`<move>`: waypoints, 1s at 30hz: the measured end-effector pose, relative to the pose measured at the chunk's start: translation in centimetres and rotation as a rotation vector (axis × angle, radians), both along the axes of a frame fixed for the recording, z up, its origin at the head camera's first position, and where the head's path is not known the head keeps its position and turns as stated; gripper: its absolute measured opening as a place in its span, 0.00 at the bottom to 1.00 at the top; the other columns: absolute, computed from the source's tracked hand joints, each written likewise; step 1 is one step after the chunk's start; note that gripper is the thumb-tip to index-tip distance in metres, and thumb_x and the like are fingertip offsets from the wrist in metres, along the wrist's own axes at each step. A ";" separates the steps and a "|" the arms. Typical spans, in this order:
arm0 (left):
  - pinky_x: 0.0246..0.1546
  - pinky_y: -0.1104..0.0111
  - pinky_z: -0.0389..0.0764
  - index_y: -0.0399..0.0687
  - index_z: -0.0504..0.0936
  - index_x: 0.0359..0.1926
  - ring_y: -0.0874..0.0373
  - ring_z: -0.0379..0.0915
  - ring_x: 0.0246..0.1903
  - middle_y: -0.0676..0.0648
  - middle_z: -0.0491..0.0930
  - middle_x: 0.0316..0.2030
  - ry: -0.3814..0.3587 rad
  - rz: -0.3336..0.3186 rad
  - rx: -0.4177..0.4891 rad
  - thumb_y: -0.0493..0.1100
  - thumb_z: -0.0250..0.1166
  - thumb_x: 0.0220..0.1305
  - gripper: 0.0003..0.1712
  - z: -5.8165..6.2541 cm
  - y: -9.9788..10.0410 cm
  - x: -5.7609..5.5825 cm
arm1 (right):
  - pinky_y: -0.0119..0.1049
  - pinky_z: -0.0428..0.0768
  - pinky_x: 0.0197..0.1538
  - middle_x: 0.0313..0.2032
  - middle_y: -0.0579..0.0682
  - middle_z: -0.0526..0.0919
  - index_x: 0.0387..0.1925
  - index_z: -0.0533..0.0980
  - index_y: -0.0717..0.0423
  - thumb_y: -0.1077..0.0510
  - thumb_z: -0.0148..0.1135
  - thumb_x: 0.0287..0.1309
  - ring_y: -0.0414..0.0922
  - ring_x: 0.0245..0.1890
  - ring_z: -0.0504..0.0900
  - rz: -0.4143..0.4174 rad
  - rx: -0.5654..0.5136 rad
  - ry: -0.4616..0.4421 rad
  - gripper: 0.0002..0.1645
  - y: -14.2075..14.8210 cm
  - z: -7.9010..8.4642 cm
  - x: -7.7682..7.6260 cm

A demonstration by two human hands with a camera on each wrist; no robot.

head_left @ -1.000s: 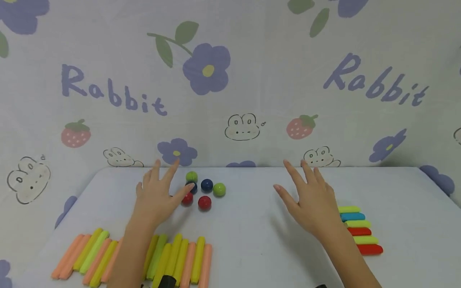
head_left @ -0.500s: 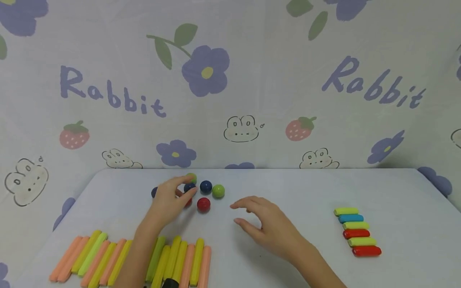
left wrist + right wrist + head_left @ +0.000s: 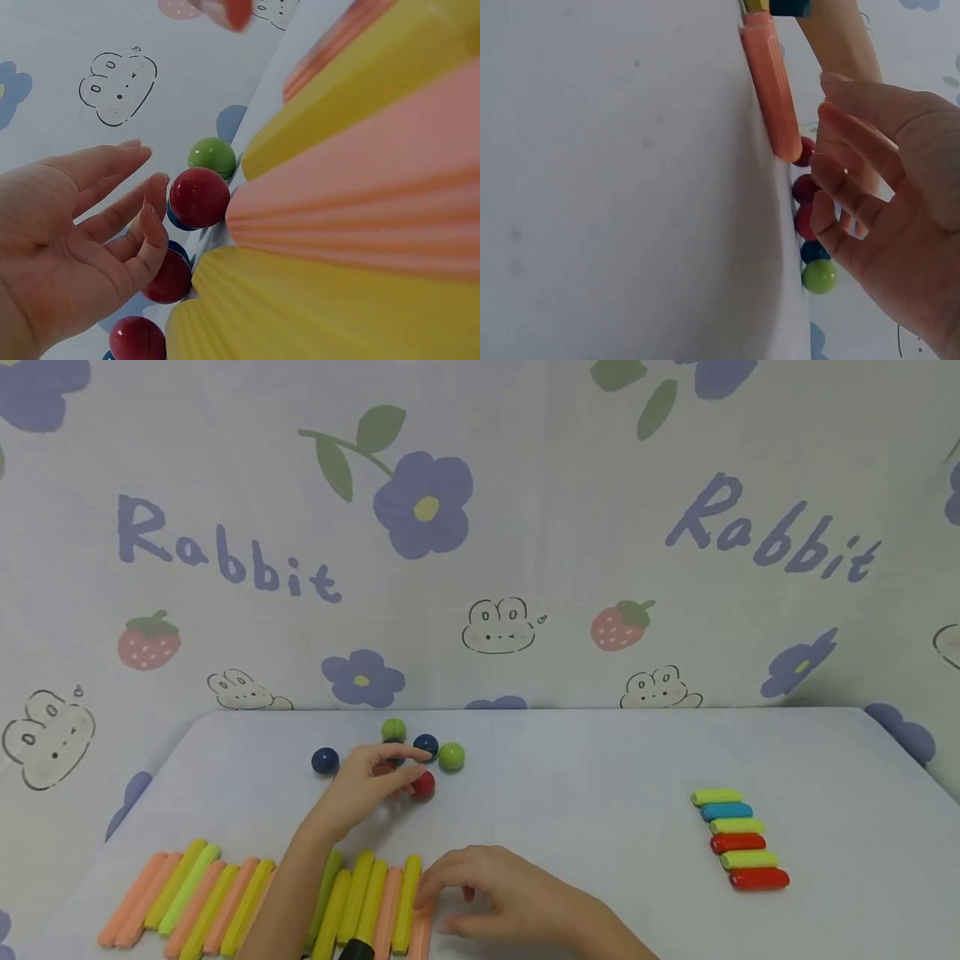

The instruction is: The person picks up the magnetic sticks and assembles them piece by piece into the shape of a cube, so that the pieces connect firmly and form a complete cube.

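Above a cluster of small balls my left hand (image 3: 352, 793) reaches with loosely bent fingers, thumb and index apart beside a red ball (image 3: 425, 787). In the left wrist view the fingers look relaxed near another view of a red ball (image 3: 199, 198); no grip shows. My right hand (image 3: 517, 893) hovers over the right end of a row of clay sticks, nearest the last pink stick (image 3: 420, 935). Its fingers are loosely bent, and the right wrist view shows a pink stick (image 3: 772, 90) just apart from them. The left forearm hides several sticks.
Green balls (image 3: 452, 757) and blue balls (image 3: 325, 761) lie around the red ones. Short red, blue and yellow-green sticks (image 3: 737, 842) line the right side. A black piece (image 3: 356, 950) shows at the bottom edge. A patterned cloth (image 3: 570, 527) hangs behind the table.
My left hand has bent its fingers and shifted right towards the front red ball. My right hand has swung left and nearer, from beside the short sticks to the row of long ones.
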State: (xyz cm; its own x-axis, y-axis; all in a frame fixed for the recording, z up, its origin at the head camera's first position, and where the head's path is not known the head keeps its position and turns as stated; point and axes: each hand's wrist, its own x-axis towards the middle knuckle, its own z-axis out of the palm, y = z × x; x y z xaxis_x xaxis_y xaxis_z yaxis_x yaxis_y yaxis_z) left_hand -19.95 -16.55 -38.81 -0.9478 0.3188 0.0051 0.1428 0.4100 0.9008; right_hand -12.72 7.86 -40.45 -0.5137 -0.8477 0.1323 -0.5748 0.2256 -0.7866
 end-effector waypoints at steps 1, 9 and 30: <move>0.40 0.67 0.81 0.33 0.84 0.59 0.51 0.81 0.38 0.42 0.87 0.41 -0.010 -0.007 0.008 0.40 0.65 0.75 0.18 -0.1 0.0 0.0 | 0.29 0.82 0.58 0.57 0.41 0.86 0.57 0.83 0.51 0.59 0.66 0.73 0.34 0.56 0.80 0.009 0.039 -0.011 0.14 -0.1 -0.1 0.1; 0.31 0.71 0.76 0.33 0.84 0.60 0.54 0.77 0.35 0.46 0.85 0.35 -0.089 -0.028 0.031 0.38 0.67 0.73 0.19 -0.4 0.1 0.1 | 0.34 0.79 0.66 0.57 0.33 0.82 0.54 0.85 0.41 0.58 0.67 0.71 0.32 0.58 0.79 -0.041 0.196 0.019 0.14 -0.4 -0.2 0.5; 0.32 0.71 0.79 0.37 0.83 0.62 0.54 0.75 0.33 0.38 0.82 0.55 -0.137 -0.091 -0.029 0.38 0.69 0.71 0.21 -0.6 0.1 0.0 | 0.29 0.81 0.55 0.43 0.35 0.82 0.42 0.86 0.37 0.53 0.79 0.60 0.32 0.41 0.76 -0.183 0.358 0.233 0.10 -0.3 0.7 0.7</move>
